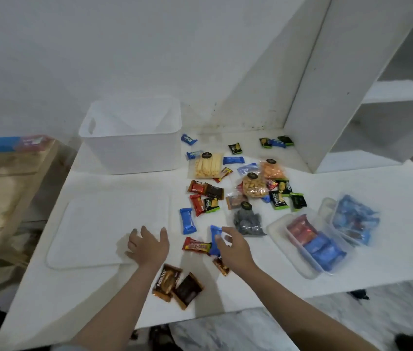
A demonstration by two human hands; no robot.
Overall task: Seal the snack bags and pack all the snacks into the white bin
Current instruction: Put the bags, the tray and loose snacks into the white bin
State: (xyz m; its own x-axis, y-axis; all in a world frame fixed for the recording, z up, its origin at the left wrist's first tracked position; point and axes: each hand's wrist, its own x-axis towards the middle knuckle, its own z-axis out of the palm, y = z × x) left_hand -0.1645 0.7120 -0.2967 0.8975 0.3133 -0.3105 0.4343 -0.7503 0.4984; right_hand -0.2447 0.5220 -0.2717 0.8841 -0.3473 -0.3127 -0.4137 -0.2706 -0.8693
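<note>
The white bin (134,150) stands at the back left of the white table, and nothing shows inside it. Its flat white lid (93,224) lies in front of it. Many small wrapped snacks are scattered to the right, among them clear bags of yellow sticks (206,165), orange pieces (272,169), peanuts (254,187) and dark pieces (248,221). My left hand (148,245) hovers with spread fingers over the lid's right edge. My right hand (233,245) is over a blue snack packet (214,236), fingers and thumb curling at it; a real grip cannot be made out.
Two clear plastic tubs at the right hold snacks: one (309,244) with red and blue packets, one (352,219) with blue packets. Two brown packets (175,286) lie near the front edge. A white shelf unit (347,84) rises at the back right. A wooden bench (5,188) stands left.
</note>
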